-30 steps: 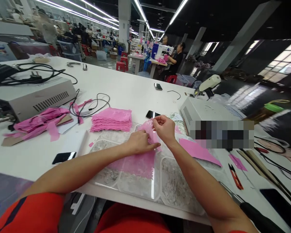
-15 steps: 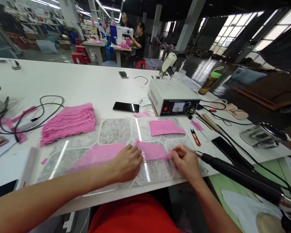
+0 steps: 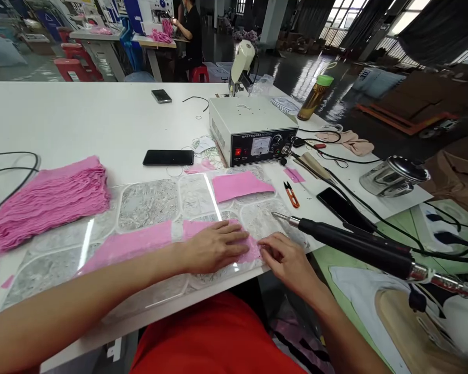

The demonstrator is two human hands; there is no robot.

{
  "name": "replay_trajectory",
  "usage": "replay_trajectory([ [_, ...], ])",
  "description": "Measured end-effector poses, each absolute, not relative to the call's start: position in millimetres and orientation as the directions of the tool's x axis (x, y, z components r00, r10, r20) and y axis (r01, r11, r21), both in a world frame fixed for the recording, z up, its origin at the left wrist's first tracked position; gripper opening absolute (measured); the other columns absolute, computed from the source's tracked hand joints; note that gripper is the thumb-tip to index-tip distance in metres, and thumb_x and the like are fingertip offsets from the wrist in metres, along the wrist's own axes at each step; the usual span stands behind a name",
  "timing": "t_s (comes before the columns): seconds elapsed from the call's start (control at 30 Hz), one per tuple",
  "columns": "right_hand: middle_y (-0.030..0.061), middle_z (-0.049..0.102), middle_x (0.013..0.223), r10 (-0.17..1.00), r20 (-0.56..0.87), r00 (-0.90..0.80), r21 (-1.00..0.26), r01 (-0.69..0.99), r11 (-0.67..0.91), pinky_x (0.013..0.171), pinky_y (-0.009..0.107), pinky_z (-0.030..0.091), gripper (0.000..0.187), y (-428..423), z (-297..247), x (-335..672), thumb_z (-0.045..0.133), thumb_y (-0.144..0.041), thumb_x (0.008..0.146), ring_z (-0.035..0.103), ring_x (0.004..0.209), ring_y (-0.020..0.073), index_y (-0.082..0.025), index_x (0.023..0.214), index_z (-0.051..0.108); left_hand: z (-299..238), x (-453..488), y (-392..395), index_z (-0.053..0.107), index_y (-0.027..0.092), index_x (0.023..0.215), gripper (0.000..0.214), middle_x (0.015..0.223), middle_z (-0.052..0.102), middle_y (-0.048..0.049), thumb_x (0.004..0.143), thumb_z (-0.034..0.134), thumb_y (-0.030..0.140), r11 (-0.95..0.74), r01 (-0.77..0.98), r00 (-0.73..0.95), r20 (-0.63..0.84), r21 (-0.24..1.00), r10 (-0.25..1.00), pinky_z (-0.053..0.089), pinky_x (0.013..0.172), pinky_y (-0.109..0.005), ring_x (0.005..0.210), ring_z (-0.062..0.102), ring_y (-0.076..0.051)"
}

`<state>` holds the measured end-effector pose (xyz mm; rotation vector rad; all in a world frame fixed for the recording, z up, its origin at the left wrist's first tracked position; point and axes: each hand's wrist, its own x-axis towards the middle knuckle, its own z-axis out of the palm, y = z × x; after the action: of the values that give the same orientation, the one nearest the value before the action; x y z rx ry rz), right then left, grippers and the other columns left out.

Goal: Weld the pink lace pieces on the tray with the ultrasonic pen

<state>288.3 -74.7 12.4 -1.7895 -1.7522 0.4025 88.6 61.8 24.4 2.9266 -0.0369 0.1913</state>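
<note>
A long strip of pink lace lies flat on a clear patterned mat near the table's front edge. My left hand presses flat on the strip's right part, fingers stretched out. My right hand rests at the strip's right end, its fingers bent against the edge of the lace. A black-handled cutting tool with a metal tip lies just right of my right hand, pointing toward the mat.
A stack of pink lace pieces sits at the left. A single pink piece, a phone, a white control box, red snips, another phone, a bottle and a steel pot lie beyond. A person sits at a far sewing table.
The lace was held up between both hands a second ago; now it lies flat on the mat under them. My view has swung right, and my hands moved closer together.
</note>
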Motion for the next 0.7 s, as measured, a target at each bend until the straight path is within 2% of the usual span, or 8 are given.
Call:
replay_trajectory([
  [0.1,0.004,0.063,0.084,0.951,0.268,0.154,-0.587,0.809,0.034,0.063,0.026,0.048,0.015,-77.5,9.7,298.2,0.051,-0.016,0.087,0.056,0.065,0.0129,-0.02,0.093,0.065,15.7,94.0,63.0,0.054,0.02,0.131,0.038,0.141,0.05,-0.0106,0.099,0.041,0.034,-0.982,0.029,0.988,0.145,0.184,0.056,0.033,0.109,-0.049,0.131,0.044,-0.03],
  [0.17,0.0037,0.063,0.085,0.939,0.302,0.163,-0.608,0.792,0.058,0.063,0.026,0.048,0.014,-78.1,10.0,301.4,0.052,-0.016,0.087,0.057,0.067,0.0127,-0.02,0.092,0.064,16.0,97.0,63.0,0.059,0.019,0.125,0.034,0.136,0.054,-0.0119,0.099,0.041,0.031,-0.979,0.053,0.978,0.188,0.195,0.091,0.034,0.108,-0.049,0.128,0.047,-0.029],
  [0.23,0.003,0.062,0.085,0.945,0.299,0.135,-0.635,0.767,0.091,0.063,0.025,0.048,0.012,-77.9,10.3,301.8,0.053,-0.016,0.088,0.058,0.07,0.0124,-0.021,0.091,0.063,19.6,102.1,61.3,0.065,0.017,0.111,0.029,0.125,0.06,-0.0118,0.099,0.041,0.025,-0.968,0.055,0.962,0.247,0.244,0.117,0.038,0.105,-0.044,0.119,0.053,-0.024],
  [0.33,0.0019,0.06,0.083,0.956,0.276,0.097,-0.637,0.764,0.107,0.064,0.024,0.047,0.012,-77.9,7.9,300.3,0.052,-0.015,0.089,0.058,0.071,0.0119,-0.02,0.089,0.062,24.6,115.8,55.2,0.069,0.016,0.095,0.026,0.102,0.066,-0.0085,0.097,0.043,0.021,-0.934,0.067,0.935,0.305,0.351,0.182,0.046,0.09,-0.034,0.096,0.059,-0.019],
  [0.43,0.0016,0.058,0.082,0.956,0.282,0.085,-0.607,0.787,0.109,0.065,0.026,0.046,0.011,-79.6,3.0,300.2,0.051,-0.016,0.09,0.057,0.072,0.0127,-0.02,0.088,0.061,23.7,133.5,47.9,0.07,0.015,0.091,0.021,0.091,0.065,-0.0065,0.094,0.05,0.02,-0.888,0.099,0.932,0.271,0.449,0.241,0.046,0.078,-0.029,0.084,0.058,-0.017],
  [0.57,0.002,0.059,0.082,0.948,0.31,0.076,-0.589,0.798,0.128,0.068,0.027,0.046,0.01,-82.4,-1.4,301.9,0.051,-0.014,0.09,0.056,0.075,0.014,-0.02,0.086,0.059,17.3,149.6,42.5,0.07,0.015,0.086,0.012,0.085,0.064,-0.0053,0.088,0.059,0.015,-0.835,0.175,0.942,0.159,0.522,0.296,0.046,0.077,-0.028,0.084,0.058,-0.017],
  [0.7,0.002,0.059,0.08,0.94,0.333,0.076,-0.608,0.779,0.153,0.065,0.026,0.046,0.011,-81.0,2.0,302.6,0.052,-0.013,0.089,0.057,0.073,0.0137,-0.02,0.084,0.058,15.2,148.4,40.7,0.069,0.015,0.088,0.007,0.086,0.063,-0.0048,0.086,0.062,0.016,-0.817,0.183,0.931,0.17,0.547,0.323,0.046,0.076,-0.027,0.084,0.057,-0.016],
])
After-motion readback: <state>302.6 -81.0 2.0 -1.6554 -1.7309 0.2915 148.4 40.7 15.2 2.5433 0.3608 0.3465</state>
